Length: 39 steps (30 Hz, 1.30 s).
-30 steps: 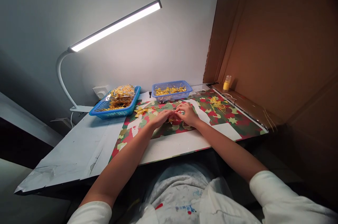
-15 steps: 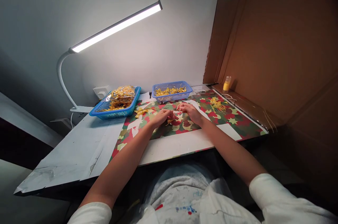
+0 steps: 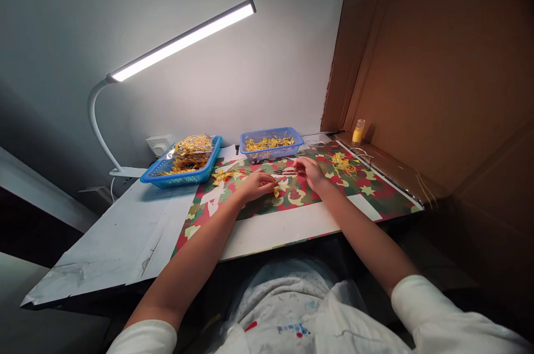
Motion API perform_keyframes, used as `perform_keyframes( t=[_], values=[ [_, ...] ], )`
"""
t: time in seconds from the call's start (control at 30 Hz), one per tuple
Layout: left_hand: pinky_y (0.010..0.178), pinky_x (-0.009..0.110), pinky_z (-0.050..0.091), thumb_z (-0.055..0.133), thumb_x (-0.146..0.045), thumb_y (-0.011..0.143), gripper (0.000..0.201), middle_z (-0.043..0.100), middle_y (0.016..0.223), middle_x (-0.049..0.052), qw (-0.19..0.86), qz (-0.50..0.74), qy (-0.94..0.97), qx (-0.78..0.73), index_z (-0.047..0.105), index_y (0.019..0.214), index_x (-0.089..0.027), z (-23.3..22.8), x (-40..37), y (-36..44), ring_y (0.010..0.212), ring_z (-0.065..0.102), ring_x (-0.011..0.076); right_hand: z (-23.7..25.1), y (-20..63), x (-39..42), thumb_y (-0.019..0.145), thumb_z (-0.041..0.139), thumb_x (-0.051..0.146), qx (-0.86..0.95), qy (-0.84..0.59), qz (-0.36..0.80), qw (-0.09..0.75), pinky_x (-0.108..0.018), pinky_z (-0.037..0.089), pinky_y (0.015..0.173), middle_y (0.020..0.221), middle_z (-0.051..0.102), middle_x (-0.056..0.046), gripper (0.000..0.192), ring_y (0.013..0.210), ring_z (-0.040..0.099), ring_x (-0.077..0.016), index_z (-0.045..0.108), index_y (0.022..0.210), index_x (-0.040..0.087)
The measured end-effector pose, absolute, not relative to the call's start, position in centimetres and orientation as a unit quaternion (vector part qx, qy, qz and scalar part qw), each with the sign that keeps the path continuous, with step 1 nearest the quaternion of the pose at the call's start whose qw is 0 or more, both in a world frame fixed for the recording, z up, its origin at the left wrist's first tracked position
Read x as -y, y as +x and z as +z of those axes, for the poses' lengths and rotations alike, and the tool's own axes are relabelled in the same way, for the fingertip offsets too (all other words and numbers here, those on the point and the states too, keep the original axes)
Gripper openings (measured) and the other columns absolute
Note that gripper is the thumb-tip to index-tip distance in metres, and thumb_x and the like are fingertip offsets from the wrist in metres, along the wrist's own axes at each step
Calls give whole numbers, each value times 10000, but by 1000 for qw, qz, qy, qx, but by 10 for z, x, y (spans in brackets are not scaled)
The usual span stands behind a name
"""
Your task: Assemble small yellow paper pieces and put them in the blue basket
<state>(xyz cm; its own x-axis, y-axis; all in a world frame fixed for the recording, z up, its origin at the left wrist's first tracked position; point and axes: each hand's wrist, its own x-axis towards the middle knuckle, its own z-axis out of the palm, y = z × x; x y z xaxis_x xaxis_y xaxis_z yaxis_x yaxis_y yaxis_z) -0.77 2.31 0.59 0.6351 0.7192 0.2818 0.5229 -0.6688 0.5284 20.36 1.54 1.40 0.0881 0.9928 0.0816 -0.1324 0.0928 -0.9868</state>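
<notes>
My left hand (image 3: 257, 184) is closed at the middle of the camouflage-patterned mat (image 3: 250, 209), its fingertips pinched on a small yellow flower (image 3: 276, 191) that hangs just below them. To the right, my right hand (image 3: 309, 171) curls round the pale handles of what look like small pliers (image 3: 286, 171). The dark jaws point left, toward my left hand and apart from the flower. Left of my left hand, yellow flowers on thin stems (image 3: 225, 175) lie on the mat.
A blue basket (image 3: 179, 178) with bagged yellow pieces stands at left. Behind the hands is a violet-blue basket (image 3: 271, 151) of yellow pieces. More yellow strands (image 3: 344, 165) lie at right, near a small yellow bottle (image 3: 358, 131) by the cardboard wall (image 3: 438, 65). A lamp (image 3: 183, 40) arches above.
My right hand has drawn back to the right, away from my left hand, so the pliers show more fully. The yellow flower under my left fingertips has shifted slightly right.
</notes>
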Motion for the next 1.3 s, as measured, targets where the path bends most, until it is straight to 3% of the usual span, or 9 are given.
perform_keyframes(
  t=[0.23, 0.47, 0.57, 0.67, 0.8, 1.0, 1.17, 1.3],
  values=[
    [832, 360, 442, 511, -298, 860, 248, 743, 979, 37, 103, 223, 921, -302, 744, 870, -214, 4, -23, -8, 865, 601, 195, 11, 212, -18, 736, 479, 249, 519, -659, 163, 519, -272, 291, 574, 596, 567, 0, 179, 584, 456, -142, 471, 564, 197],
    [750, 349, 445, 520, -309, 863, 240, 744, 920, 41, 67, 228, 927, -291, 733, 827, -206, 6, -20, -6, 790, 563, 188, 12, 215, -17, 823, 447, 215, 556, -738, 58, 379, -306, 324, 675, 837, 660, -67, 185, 834, 550, -213, 585, 704, 188],
    [760, 346, 440, 514, -318, 860, 245, 735, 887, 43, 63, 229, 926, -294, 717, 787, -203, 6, -20, -6, 787, 560, 186, 10, 213, -15, 815, 489, 203, 597, -735, 51, 319, -358, 340, 765, 932, 662, -96, 155, 971, 533, -269, 604, 712, 186],
    [786, 352, 437, 514, -324, 849, 233, 725, 894, 46, 65, 228, 923, -304, 703, 778, -208, 5, -20, -6, 809, 566, 192, 9, 211, -13, 786, 544, 198, 637, -693, 59, 333, -397, 338, 829, 998, 655, -114, 102, 1019, 510, -295, 625, 727, 186],
    [803, 359, 431, 533, -312, 829, 195, 720, 927, 47, 65, 224, 922, -310, 691, 783, -209, 4, -19, -5, 835, 573, 199, 4, 206, -14, 819, 522, 203, 724, -546, 101, 410, -389, 358, 894, 976, 674, -93, 149, 1007, 526, -259, 670, 808, 200],
    [806, 357, 437, 547, -277, 808, 158, 717, 953, 49, 60, 238, 921, -301, 688, 782, -211, 5, -17, -4, 851, 565, 201, -7, 194, -14, 827, 493, 154, 810, -437, 190, 342, -418, 335, 972, 1101, 685, -43, 310, 1108, 536, -244, 683, 1048, 257],
    [797, 350, 441, 555, -247, 788, 156, 718, 963, 51, 36, 235, 931, -277, 708, 786, -214, 8, -16, -2, 849, 546, 204, -9, 192, -15, 834, 510, 178, 797, -453, 209, 341, -379, 365, 920, 966, 703, -48, 255, 984, 582, -219, 680, 1018, 227],
    [799, 352, 436, 574, -227, 774, 157, 723, 940, 45, 32, 226, 933, -279, 731, 790, -228, 7, -17, 0, 845, 535, 208, -7, 195, -15, 788, 565, 178, 789, -467, 209, 339, -308, 388, 796, 792, 684, -20, 146, 779, 583, -166, 690, 859, 200]
  ],
)
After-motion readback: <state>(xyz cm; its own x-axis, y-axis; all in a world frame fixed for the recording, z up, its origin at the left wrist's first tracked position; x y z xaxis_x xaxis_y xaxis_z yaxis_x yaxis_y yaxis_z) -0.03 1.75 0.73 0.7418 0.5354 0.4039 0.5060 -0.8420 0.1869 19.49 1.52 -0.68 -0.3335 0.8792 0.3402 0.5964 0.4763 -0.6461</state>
